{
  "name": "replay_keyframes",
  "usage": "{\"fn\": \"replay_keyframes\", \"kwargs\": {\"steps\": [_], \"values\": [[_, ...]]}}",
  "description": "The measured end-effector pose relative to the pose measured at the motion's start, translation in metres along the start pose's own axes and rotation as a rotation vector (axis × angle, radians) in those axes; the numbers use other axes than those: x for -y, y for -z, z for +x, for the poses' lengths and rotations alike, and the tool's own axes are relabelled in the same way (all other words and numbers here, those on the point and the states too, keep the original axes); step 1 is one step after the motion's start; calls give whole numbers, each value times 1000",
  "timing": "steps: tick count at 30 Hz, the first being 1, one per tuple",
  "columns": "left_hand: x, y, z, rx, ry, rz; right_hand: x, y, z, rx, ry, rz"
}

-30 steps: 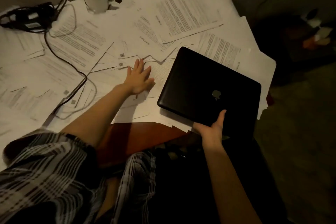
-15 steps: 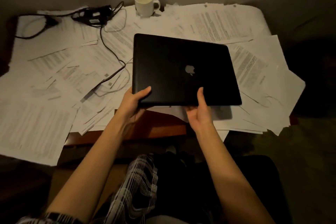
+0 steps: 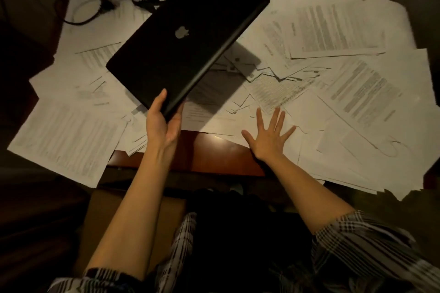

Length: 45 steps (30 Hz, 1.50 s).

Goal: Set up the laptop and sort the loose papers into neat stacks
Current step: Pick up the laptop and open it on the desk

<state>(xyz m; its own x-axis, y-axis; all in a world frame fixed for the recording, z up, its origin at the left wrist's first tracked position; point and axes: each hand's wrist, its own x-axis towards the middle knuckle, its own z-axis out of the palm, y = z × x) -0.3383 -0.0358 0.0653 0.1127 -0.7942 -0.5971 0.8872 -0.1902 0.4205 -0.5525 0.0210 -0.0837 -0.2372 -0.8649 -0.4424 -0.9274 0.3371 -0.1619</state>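
While the laptop [image 3: 188, 40] (closed, tilted) is gripped at its near corner by the left hand [image 3: 163, 123], the papers [image 3: 333, 93] are pressed by the right hand [image 3: 267, 137], fingers [image 3: 276, 115] spread.

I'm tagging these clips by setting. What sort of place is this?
Probably a home or office work desk in a dim room. Printed papers lie strewn across a wooden table, a black charger cable lies at the back, and the left hand holds a closed laptop.
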Motion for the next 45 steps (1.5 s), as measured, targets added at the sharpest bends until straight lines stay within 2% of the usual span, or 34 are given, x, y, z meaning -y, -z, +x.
{"fn": "replay_keyframes", "kwargs": {"steps": [5,15,18,20,22,24,26,29,36,45], "values": [[10,9,12,-55,3,-59,-2,1,14,-30,-10,-56],[0,16,9,-90,-86,-64,-5,34,62,34,-16,-77],[-12,21,2,-69,-124,-56,4,37,43,87,-98,-19],[-19,24,-1,-70,-146,-49,20,35,18,45,-176,-6],[-26,28,-4,-96,-163,-57,40,33,-3,-99,-70,-28],[-33,34,-4,-120,-180,-75,62,31,-6,-164,176,-72],[-40,40,-3,-132,-202,-73,84,25,7,-135,393,-171],[-46,42,2,-142,-234,-82,98,13,39,-83,513,-293],[-55,51,17,-192,-279,-156,94,-4,74,-89,555,-283],[-63,48,27,-200,-312,-317,117,6,94,-82,485,-226]]}}
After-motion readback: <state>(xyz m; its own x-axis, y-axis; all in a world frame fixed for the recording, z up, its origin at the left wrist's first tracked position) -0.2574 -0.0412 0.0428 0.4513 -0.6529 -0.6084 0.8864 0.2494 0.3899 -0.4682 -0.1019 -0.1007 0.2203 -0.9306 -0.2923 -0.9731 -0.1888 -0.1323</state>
